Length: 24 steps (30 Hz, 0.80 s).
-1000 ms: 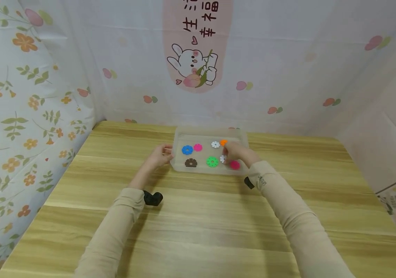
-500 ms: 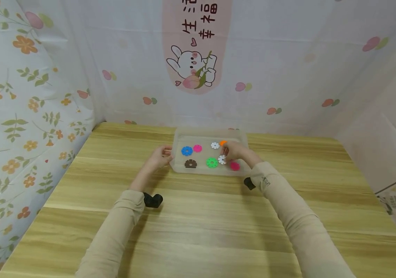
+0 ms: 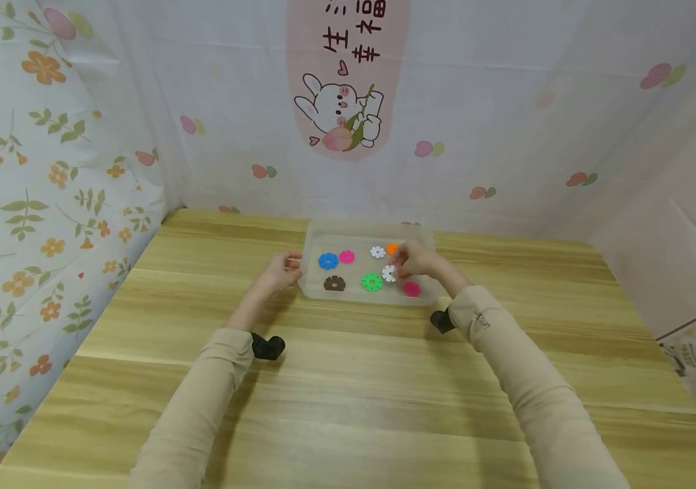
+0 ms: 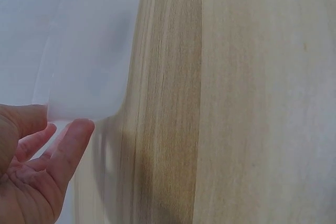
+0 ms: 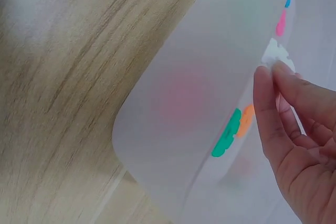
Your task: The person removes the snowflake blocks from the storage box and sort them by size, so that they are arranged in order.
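Note:
A translucent plastic box point(image 3: 356, 297) lies at the back of the table with several notched plastic discs in it. My left hand point(image 3: 279, 274) holds its left end; in the left wrist view the thumb and fingertips point(image 4: 81, 125) are at the wall of the box. Over the box's right half, my right hand point(image 3: 419, 261) pinches a white notched disc point(image 5: 274, 52) between thumb and forefinger. Close by are a green disc point(image 3: 372, 282), another white disc point(image 3: 377, 252), an orange disc point(image 3: 392, 249) partly behind the hand, and a red-pink disc point(image 3: 411, 289).
Blue point(image 3: 328, 261), pink point(image 3: 346, 257) and brown point(image 3: 334, 284) discs lie in the box's left half. A patterned cloth point(image 3: 464, 122) hangs right behind the box. The wooden table point(image 3: 348, 394) extends in front.
My right hand has risen slightly and drawn back to the right, with the white disc now showing more at its fingertips. My left hand has stayed at the box's left end.

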Each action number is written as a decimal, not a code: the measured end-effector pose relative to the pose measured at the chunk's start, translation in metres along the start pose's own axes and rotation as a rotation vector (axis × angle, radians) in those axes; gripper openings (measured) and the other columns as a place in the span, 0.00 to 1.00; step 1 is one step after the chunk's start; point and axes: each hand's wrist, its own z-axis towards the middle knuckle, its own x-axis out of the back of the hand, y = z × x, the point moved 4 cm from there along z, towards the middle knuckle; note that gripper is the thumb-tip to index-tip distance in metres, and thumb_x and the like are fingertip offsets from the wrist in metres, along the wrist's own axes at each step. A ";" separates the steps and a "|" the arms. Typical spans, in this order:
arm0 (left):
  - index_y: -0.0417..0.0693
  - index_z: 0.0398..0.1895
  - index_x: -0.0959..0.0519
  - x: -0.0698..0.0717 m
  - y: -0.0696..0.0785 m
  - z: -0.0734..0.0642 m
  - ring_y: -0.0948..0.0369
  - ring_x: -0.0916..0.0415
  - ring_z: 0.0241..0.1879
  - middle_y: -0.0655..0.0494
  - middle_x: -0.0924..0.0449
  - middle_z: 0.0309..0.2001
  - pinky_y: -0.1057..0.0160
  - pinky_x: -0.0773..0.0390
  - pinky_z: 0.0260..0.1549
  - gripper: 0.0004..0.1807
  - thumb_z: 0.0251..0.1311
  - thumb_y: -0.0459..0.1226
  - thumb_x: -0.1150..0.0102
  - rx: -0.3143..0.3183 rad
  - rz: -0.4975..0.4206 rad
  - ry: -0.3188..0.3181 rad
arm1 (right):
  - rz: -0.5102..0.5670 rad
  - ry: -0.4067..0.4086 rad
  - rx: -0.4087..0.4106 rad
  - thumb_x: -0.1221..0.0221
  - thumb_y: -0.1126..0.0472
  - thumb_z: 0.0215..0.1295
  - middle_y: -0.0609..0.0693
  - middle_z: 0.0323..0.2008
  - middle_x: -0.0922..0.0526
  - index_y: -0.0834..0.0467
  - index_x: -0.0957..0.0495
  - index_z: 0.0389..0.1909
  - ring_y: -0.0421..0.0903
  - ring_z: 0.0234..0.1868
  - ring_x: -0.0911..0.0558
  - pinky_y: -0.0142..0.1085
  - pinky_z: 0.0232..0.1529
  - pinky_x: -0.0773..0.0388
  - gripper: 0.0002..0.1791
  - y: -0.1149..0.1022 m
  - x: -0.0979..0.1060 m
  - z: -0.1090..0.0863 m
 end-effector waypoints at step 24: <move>0.34 0.65 0.42 0.000 0.002 0.000 0.45 0.33 0.55 0.33 0.36 0.58 0.54 0.26 0.51 0.25 0.65 0.29 0.55 -0.007 0.013 0.016 | 0.089 0.016 0.042 0.39 0.74 0.52 0.52 0.26 0.24 0.74 0.25 0.39 0.39 0.26 0.24 0.37 0.36 0.19 0.12 -0.013 -0.006 -0.016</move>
